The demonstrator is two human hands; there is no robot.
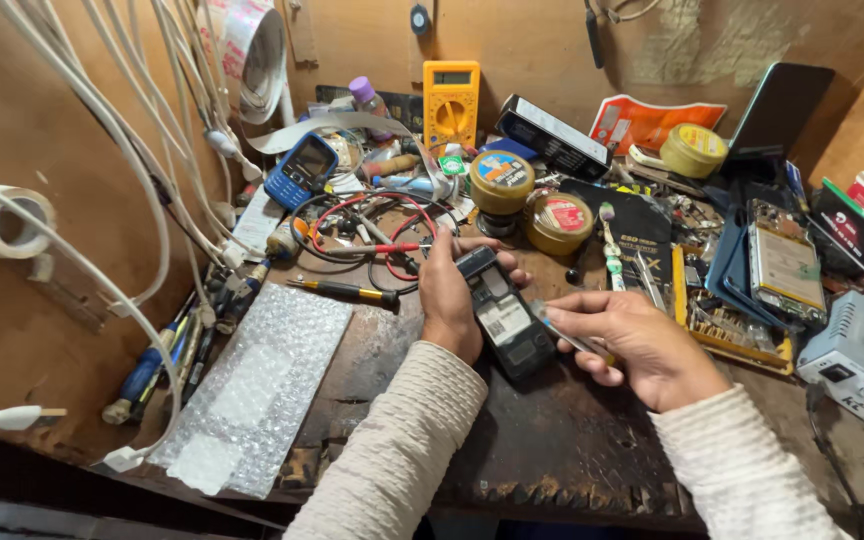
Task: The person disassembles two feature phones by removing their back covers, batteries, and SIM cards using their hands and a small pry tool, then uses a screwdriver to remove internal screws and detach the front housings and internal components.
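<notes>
My left hand [449, 296] grips a small black keypad phone [505, 322] with its back cover off, lying tilted over the dark workbench [552, 440]. My right hand [632, 345] holds a thin metal tool [564, 334], maybe tweezers, whose tip touches the phone's open back near its right edge. Both forearms wear cream knitted sleeves.
A bubble-wrap sheet [262, 385] lies at left beside screwdrivers [347, 291]. Behind the hands are a yellow multimeter [450, 100], a blue keypad phone [300, 170], round tins [501, 180], red and black probe leads [372, 235]. Opened smartphones [782, 270] and a grey power unit [857, 355] sit at right. White cables hang left.
</notes>
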